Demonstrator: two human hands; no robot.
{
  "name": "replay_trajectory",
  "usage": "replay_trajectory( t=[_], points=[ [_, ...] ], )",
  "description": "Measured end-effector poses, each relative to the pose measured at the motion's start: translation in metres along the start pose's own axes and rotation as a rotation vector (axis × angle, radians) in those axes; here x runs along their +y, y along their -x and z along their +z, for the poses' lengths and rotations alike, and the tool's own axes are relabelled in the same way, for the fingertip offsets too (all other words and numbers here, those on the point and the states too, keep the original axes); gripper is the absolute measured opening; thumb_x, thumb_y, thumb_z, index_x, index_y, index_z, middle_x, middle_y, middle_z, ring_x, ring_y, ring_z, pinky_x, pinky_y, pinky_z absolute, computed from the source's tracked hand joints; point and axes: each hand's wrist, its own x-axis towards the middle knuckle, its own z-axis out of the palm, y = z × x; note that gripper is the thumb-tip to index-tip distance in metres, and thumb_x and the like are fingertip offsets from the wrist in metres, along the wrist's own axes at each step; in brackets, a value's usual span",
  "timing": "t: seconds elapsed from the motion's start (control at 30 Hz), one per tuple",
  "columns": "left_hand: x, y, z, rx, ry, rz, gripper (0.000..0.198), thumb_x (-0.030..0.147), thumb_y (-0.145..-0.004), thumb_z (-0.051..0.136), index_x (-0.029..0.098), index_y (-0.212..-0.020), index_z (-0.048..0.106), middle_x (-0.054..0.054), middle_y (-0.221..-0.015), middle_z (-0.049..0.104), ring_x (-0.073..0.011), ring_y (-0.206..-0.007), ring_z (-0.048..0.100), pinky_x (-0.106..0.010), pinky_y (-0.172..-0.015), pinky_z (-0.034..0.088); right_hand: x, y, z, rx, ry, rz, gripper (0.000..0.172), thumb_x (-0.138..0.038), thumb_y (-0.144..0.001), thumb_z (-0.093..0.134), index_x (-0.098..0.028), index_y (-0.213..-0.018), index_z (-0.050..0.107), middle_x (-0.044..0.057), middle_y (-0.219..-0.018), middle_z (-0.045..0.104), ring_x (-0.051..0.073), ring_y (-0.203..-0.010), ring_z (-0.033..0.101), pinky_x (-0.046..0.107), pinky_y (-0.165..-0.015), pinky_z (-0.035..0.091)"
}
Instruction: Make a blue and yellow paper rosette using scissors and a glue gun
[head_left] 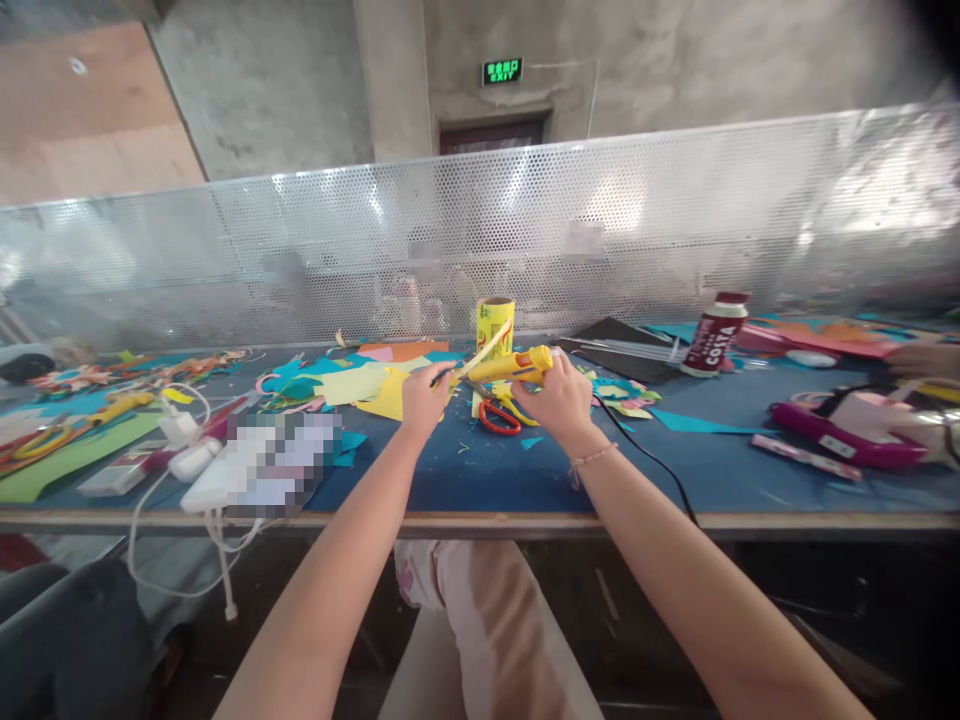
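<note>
My right hand [559, 395] is wrapped round a yellow glue gun [517, 364] above the table, its front end pointing left. A black cord [651, 447] runs along the table on the right hand's side, down over the edge. My left hand [426, 402] is closed, pinching a pale yellow strip [487, 347] that slants up to the right, near the glue gun's front. A small dark piece shows at the left fingertips; its kind is unclear. Red-handled scissors [499, 418] lie under the glue gun. Just behind stands a yellow cylinder [486, 318], with a printed label.
Paper scraps [345, 385] cover much of the blue table [450, 480]. A dark red bottle [716, 335] stands right, near a purple case [862, 435]. White chargers and a power strip [217, 480] lie left. A perforated metal screen [315, 250] borders the back. Another person's hand is at far right.
</note>
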Motion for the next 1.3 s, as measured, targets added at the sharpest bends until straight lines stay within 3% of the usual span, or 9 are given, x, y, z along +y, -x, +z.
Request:
replay_trajectory(
  t=[0.3, 0.47, 0.7, 0.97, 1.3],
  points=[
    [0.0062, -0.0023, -0.0035, -0.074, 0.007, -0.116, 0.017, 0.013, -0.079, 0.057, 0.022, -0.085, 0.069, -0.001, -0.091, 0.072, -0.0165, -0.088, 0.066, -0.029, -0.084, 0.05, 0.0005, 0.0008, 0.0018, -0.003, -0.016, 0.005, 0.035, -0.039, -0.07, 0.049, -0.016, -0.095, 0.049, 0.009, -0.085, 0.058, 0.021, -0.07, 0.055, 0.029, -0.056, 0.037],
    [0.0008, -0.0016, 0.0002, -0.034, 0.061, -0.129, 0.021, 0.015, -0.079, 0.057, 0.021, -0.097, 0.066, -0.004, -0.097, 0.07, -0.0171, -0.095, 0.065, -0.032, -0.088, 0.05, 0.0004, 0.0006, 0.0016, -0.008, -0.02, 0.011, 0.035, -0.04, -0.07, 0.05, -0.016, -0.094, 0.05, 0.009, -0.085, 0.057, 0.021, -0.07, 0.054, 0.029, -0.056, 0.036],
    [0.0022, -0.0011, 0.0023, -0.064, 0.117, -0.122, 0.033, 0.005, -0.072, 0.056, 0.02, -0.101, 0.06, -0.005, -0.099, 0.069, -0.0169, -0.096, 0.064, -0.032, -0.09, 0.05, 0.0015, 0.0009, 0.002, -0.007, -0.013, 0.011, 0.034, -0.04, -0.07, 0.05, -0.017, -0.096, 0.049, 0.008, -0.086, 0.057, 0.021, -0.071, 0.055, 0.029, -0.057, 0.037],
    [0.0022, -0.0011, 0.0024, -0.028, 0.051, -0.062, 0.026, 0.009, -0.071, 0.06, 0.019, -0.094, 0.057, -0.004, -0.094, 0.068, -0.0157, -0.087, 0.065, -0.031, -0.083, 0.052, 0.0006, -0.0004, -0.0001, -0.027, 0.006, 0.044, 0.03, -0.039, -0.072, 0.049, -0.017, -0.093, 0.048, 0.008, -0.086, 0.057, 0.021, -0.07, 0.055, 0.029, -0.057, 0.037],
    [0.0002, 0.0026, 0.0022, -0.054, -0.051, 0.113, 0.022, 0.01, -0.077, 0.057, 0.021, -0.096, 0.057, -0.004, -0.095, 0.066, -0.0159, -0.092, 0.064, -0.032, -0.086, 0.05, 0.0002, 0.0004, 0.0014, -0.064, 0.01, 0.019, 0.03, -0.039, -0.073, 0.049, -0.017, -0.093, 0.048, 0.009, -0.084, 0.057, 0.022, -0.071, 0.055, 0.029, -0.055, 0.035]
  ],
)
